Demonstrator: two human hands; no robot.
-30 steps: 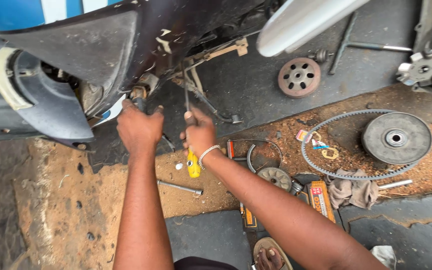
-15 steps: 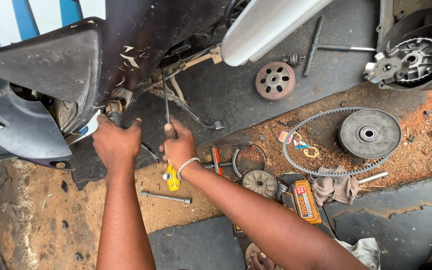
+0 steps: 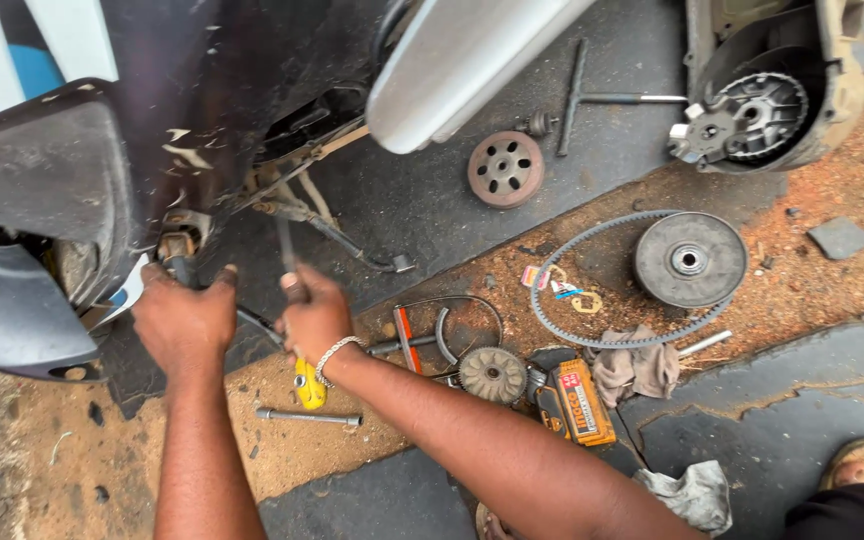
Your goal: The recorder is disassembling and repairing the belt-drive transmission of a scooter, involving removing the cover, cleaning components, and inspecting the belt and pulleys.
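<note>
Black plastic bodywork of a scooter [image 3: 102, 170] fills the upper left, tipped over the dusty ground [image 3: 42, 460]. Under its lower edge the left hand [image 3: 184, 320] is clenched around a small metal fitting [image 3: 178, 252] on the underside. Just to the right, the right hand [image 3: 317, 318], with a silver chain at the wrist, is closed around a screwdriver [image 3: 304, 345]: its yellow handle end sticks out below the fist and the shaft runs up toward the frame rods [image 3: 297, 195]. A socket wrench bar [image 3: 309, 417] lies on the ground just below that hand.

Right of the hands, beside the edge of the dark rubber mat [image 3: 432, 210], lie a wire ring [image 3: 467, 325], a small toothed disc [image 3: 492, 373] and an orange and black box [image 3: 577, 403]. A grey rag [image 3: 637, 368] sits next to the box. Farther up on the mat rests a rusty round clutch part [image 3: 505, 168] and a T-shaped wrench [image 3: 602, 95]. A drive belt [image 3: 592, 290] loops around a dark pulley [image 3: 690, 259] near the right. At the upper right corner stands an open engine case [image 3: 772, 90], and a white cloth [image 3: 692, 492] lies near the bottom edge.
</note>
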